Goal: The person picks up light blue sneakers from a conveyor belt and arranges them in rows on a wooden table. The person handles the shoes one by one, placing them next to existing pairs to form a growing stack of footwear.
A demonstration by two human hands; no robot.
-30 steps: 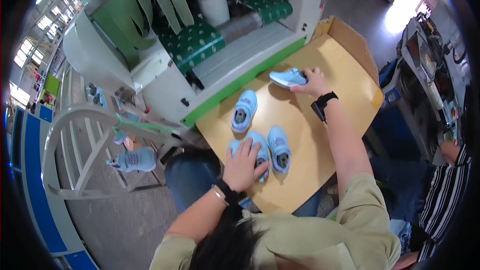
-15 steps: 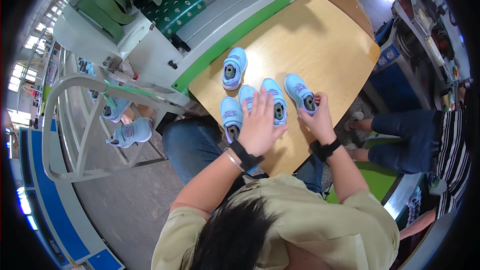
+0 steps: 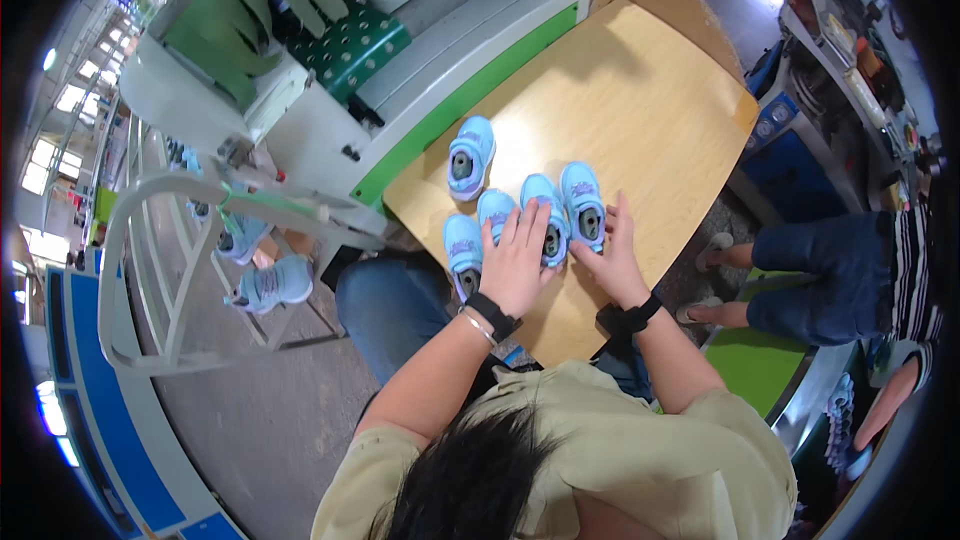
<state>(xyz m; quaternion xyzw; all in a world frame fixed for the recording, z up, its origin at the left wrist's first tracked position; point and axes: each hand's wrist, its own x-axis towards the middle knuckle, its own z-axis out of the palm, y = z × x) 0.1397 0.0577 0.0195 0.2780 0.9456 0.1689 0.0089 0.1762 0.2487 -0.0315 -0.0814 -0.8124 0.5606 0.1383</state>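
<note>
On the wooden surface (image 3: pixel 665 110) in the head view, four light-blue shoes (image 3: pixel 541 189) stand side by side, another shoe (image 3: pixel 474 143) just beyond. The left hand (image 3: pixel 515 268) lies flat over the middle pair, its grip unclosed; the right hand (image 3: pixel 614 258) half-curls about the rightmost shoe's (image 3: pixel 579 183) heel, its hold unclear.

Four light-blue shoes (image 3: pixel 580 180) stand in a row on the counter (image 3: pixel 660 100); the left hand (image 3: pixel 513 272) spreads over the middle two, the right hand (image 3: pixel 614 266) at the heel of the three-o'clock one. A fifth shoe (image 3: pixel 477 137) sits at eleven o'clock, a metal rack (image 3: pixel 175 186) at nine.
</note>
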